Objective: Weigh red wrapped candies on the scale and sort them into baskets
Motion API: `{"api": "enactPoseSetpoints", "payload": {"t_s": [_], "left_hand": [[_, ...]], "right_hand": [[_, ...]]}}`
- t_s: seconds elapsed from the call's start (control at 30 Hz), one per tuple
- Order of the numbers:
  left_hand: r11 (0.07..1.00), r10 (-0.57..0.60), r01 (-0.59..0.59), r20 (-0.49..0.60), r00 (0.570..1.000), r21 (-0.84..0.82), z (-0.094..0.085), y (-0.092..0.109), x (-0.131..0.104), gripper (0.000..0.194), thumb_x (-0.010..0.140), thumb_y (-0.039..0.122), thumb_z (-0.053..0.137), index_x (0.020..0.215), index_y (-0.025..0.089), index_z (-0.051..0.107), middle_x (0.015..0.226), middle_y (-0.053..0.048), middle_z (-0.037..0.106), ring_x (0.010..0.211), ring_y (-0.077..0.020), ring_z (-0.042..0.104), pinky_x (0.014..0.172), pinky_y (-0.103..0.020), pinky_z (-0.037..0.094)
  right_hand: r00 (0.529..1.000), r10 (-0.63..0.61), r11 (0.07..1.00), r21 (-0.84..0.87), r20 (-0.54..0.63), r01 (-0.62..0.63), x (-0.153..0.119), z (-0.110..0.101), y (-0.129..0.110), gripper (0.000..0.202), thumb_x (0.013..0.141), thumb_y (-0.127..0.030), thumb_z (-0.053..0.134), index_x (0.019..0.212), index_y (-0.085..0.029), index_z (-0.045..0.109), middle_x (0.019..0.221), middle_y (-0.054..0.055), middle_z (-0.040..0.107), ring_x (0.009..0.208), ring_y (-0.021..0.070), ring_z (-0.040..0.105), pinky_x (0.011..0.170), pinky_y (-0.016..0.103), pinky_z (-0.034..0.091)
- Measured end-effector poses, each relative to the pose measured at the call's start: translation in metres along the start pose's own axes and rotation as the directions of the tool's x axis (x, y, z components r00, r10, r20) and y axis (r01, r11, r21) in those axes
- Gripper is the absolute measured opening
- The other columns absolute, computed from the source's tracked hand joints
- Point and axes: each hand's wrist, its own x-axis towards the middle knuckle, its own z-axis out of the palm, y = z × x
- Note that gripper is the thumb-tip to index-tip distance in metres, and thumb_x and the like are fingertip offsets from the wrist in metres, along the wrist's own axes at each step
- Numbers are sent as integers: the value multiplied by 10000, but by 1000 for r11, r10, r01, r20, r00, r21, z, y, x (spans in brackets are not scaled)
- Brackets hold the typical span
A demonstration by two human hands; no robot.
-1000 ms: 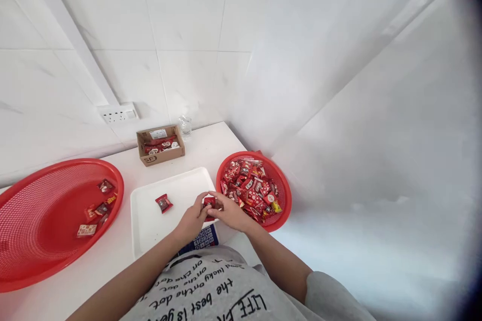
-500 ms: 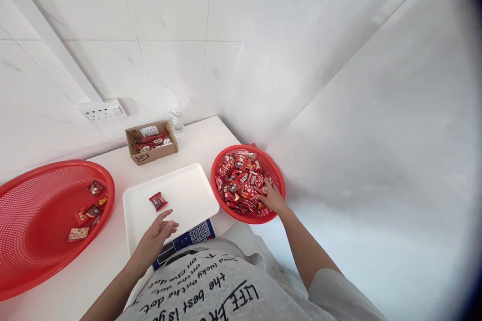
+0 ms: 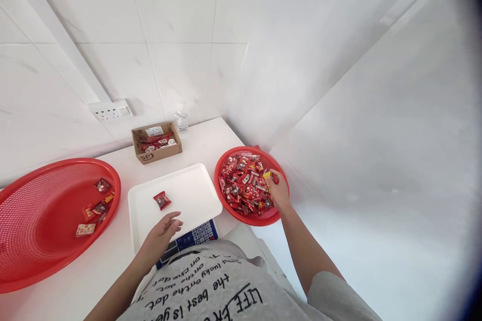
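My right hand (image 3: 278,190) is over the right side of a round red basket (image 3: 283,175) heaped with small red wrapped snacks. Between its thumb and fingers it pinches a small yellow-and-red wrapped snack (image 3: 266,175), partly covered by the fingers. My left hand (image 3: 161,234) hovers at the front edge of a white tray (image 3: 192,190), holding nothing, its fingers loosely bent and apart. One red-and-brown wrapped snack (image 3: 161,200) lies on the tray, beyond the left fingertips. Under the tray is a digital scale, with its blue keypad (image 3: 201,233) showing in front.
At the left stands a larger red basket (image 3: 45,271) with several wrapped snacks at its right side. A cardboard box (image 3: 160,154) holding red packets and a clear plastic cup (image 3: 182,124) are near the tiled wall. A wall socket (image 3: 111,111) is above the table.
My right hand has risen slightly from the heap and now pinches a yellow-and-red wrapped snack. The left hand stays by the tray. The whole view has shifted a little.
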Motion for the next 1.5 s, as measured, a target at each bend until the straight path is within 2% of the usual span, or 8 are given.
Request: {"api": "enactPoseSetpoints", "payload": {"t_s": [0.17,0.4,0.5,0.63,0.77,1.03,1.27,1.5], "left_hand": [[1000,-13,13,1,1000,-2,1,-1,-3,541,698,535,520,1095,167,520,935,-87,659,903,-228,633,866,-371,463],[999,28,-27,-31,999,41,-2,-6,-8,528,735,503,476,1118,142,512,952,-99,638,882,-210,616,848,-352,460],[991,48,-36,-92,995,129,-12,-14,-10,484,785,474,437,1138,152,516,1019,-105,626,905,-209,603,834,-356,468],[908,213,-126,-184,960,399,-22,-27,-8,409,837,382,412,1177,180,517,1212,-115,548,1094,-230,523,921,-399,430],[665,464,-275,-96,881,694,-19,-35,5,461,828,338,474,1265,189,468,1426,-121,344,1342,-283,231,1060,-479,260],[499,380,-172,-36,924,850,-7,-32,38,668,794,393,546,1379,162,321,1491,-136,217,1372,-338,99,1074,-527,176],[439,421,-205,2,907,875,-6,-30,49,676,800,411,537,1394,188,302,1499,-125,199,1378,-313,95,1075,-512,172],[360,435,-253,78,897,898,6,-21,57,615,817,490,498,1381,307,335,1511,-88,174,1378,-340,63,1055,-597,73]], "right_hand": [[919,111,932,280,379,-229,-37,40,-39,519,655,-409,684,1133,-282,526,903,10,635,752,174,638,609,286,512],[622,218,840,180,752,-512,-95,135,-45,491,664,-384,709,1107,-272,528,1059,38,616,893,170,621,784,338,513],[565,218,866,109,796,-488,-106,158,-45,472,709,-407,668,1140,-291,516,1197,53,552,1002,178,587,830,356,498],[602,208,948,-8,771,-317,-103,164,-45,468,743,-407,611,1176,-266,504,1135,71,569,906,173,613,765,334,517],[663,119,992,-112,739,-52,-98,168,-44,556,703,-347,635,1228,-255,476,1100,60,582,955,184,584,779,339,510],[615,-103,958,-88,782,273,-98,167,-35,617,717,-371,608,1295,-235,439,1396,88,394,1264,224,377,952,391,418],[839,-232,865,-290,493,409,-61,104,-11,428,781,-312,477,1195,-216,523,1258,80,524,1184,224,458,991,416,374],[947,-192,706,-633,258,316,-20,29,42,524,762,-287,481,1267,-151,447,1310,149,447,1261,282,357,1032,445,297]]}}
